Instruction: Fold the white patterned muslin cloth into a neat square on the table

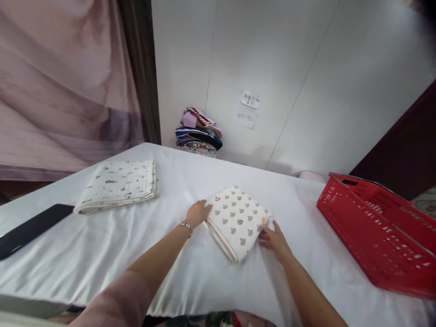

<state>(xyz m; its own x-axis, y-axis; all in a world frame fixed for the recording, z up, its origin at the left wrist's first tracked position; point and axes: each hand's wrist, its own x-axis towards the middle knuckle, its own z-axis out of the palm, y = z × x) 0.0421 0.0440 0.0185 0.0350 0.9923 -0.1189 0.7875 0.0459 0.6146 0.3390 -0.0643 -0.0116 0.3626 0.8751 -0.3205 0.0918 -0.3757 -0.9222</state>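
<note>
A folded white cloth (235, 218) with grey mushroom-like prints and a few red, green and yellow ones lies on the white-covered table (190, 281). Its folded layers show along the lower left edge. My left hand (197, 213) is closed on the cloth's left corner, and its thumb is partly hidden. At the right corner, my right hand (277, 240) touches the edge with its fingers apart. A second folded cloth (119, 181), white with small grey-green prints, lies to the left, away from both hands.
A red perforated basket (371, 231) stands at the table's right. On the left lies a flat black object (34, 229). A stack of folded fabrics (199, 134) rises behind the far edge, by the white wall with paper notes (250, 100). A pink curtain (68, 91) hangs at left.
</note>
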